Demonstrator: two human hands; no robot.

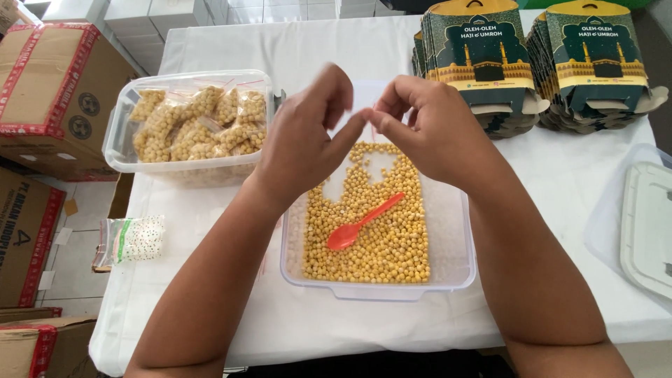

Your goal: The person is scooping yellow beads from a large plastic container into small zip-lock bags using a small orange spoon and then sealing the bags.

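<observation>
bright, even daylight | soft shadows | white tablecloth (574, 182) slightly overexposed | sharp focus

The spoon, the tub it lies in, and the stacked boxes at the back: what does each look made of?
Spoon: plastic, by its even orange colour and slight sheen. Tub: clear plastic; the cloth and the yellow beans show through its glossy walls. Boxes: printed card, likely, folded flat, with thin layered edges and tabs. Both the left hand and right hand pinch something too faint to identify.
</observation>
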